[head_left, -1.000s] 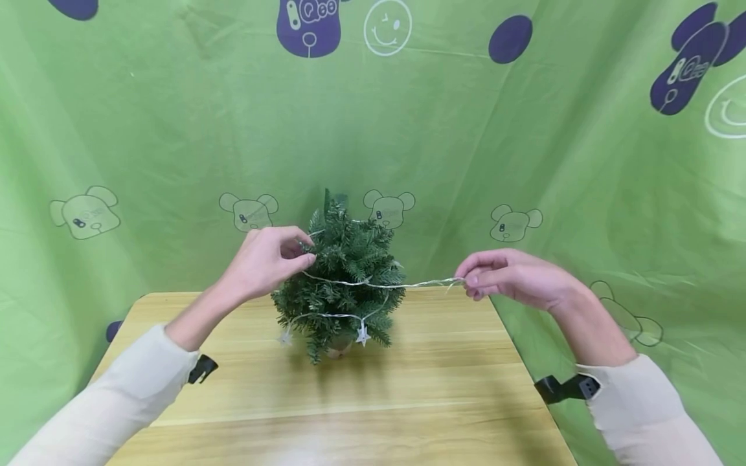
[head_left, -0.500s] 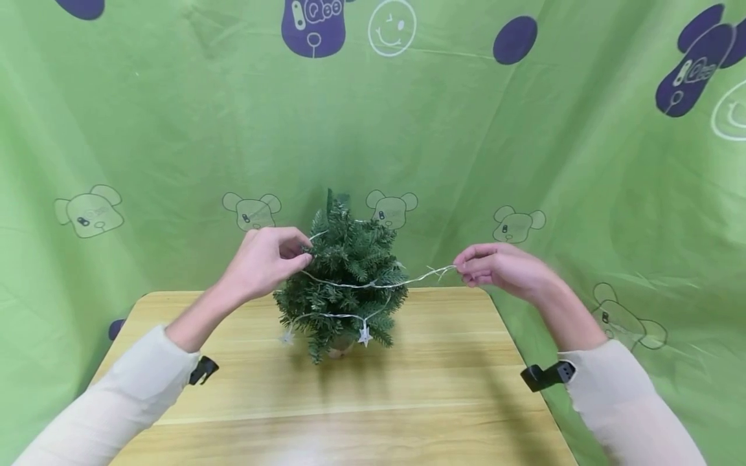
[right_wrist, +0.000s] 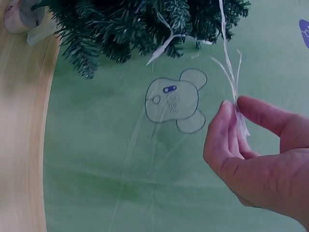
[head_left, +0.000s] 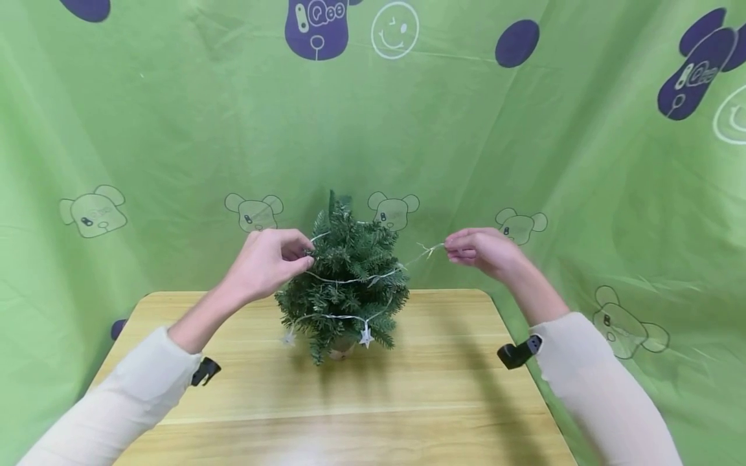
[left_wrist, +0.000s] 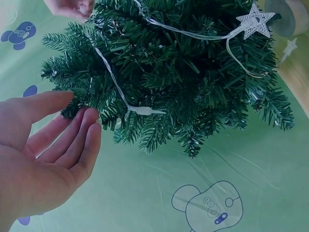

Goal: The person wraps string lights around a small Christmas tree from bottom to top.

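Observation:
A small artificial Christmas tree (head_left: 350,265) stands on the table. A clear-wired fairy-light string (head_left: 350,281) with star lights (head_left: 366,334) crosses its front. My left hand (head_left: 271,262) is at the tree's upper left; in the left wrist view its thumb and fingers close around a branch tip (left_wrist: 71,109). A light strand (left_wrist: 113,77) runs close by to a small white light. Right of the tree, my right hand (head_left: 480,251) pinches the string's gathered loose end (right_wrist: 236,92) between thumb and fingers. That strand leads back to the tree.
The wooden table (head_left: 245,401) carries the tree near its back edge. A green printed curtain (head_left: 443,129) hangs behind and on both sides. The tree's base (right_wrist: 24,17) shows at the corner of the right wrist view.
My right hand has moved left and upward in the head view with the string's end. The front strand has slackened from nearly straight and lies against the branches. My left hand has stayed put.

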Demonstrator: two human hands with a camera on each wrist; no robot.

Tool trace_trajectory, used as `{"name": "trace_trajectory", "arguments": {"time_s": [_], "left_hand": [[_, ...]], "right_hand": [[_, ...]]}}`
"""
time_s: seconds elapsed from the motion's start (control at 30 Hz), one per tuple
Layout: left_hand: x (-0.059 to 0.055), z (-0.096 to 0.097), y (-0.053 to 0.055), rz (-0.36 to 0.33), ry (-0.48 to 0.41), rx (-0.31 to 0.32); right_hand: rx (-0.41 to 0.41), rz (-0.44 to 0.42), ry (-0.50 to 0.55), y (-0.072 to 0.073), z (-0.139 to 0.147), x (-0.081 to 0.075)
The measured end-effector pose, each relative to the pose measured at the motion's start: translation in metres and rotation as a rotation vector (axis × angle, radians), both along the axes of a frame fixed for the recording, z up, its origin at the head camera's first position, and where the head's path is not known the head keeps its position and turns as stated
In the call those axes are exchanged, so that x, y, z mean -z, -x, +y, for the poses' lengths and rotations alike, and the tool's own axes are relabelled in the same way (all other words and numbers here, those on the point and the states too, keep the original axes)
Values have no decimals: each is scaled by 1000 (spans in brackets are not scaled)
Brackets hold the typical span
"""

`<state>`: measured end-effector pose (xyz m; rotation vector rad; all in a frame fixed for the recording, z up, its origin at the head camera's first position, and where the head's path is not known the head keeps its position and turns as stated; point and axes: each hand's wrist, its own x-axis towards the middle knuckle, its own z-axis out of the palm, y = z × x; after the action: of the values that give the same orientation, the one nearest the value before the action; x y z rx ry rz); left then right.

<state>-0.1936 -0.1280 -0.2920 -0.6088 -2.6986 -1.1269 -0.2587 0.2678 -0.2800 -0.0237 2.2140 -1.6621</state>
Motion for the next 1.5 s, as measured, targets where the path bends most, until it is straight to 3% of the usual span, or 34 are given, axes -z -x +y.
{"name": "trace_trajectory", "arguments": {"time_s": [0.23, 0.7, 1.17, 1.5], "left_hand": [[0, 0, 0, -2, 2, 1], [0, 1, 0, 22, 4, 4], [1, 2, 0, 3, -11, 5], [0, 3, 0, -10, -9, 5]], "right_hand": [[59, 10, 22, 12, -32, -11], [8, 41, 56, 32, -84, -29], [4, 37, 125, 33, -111, -35], [-132, 71, 137, 26, -125, -40]]}}
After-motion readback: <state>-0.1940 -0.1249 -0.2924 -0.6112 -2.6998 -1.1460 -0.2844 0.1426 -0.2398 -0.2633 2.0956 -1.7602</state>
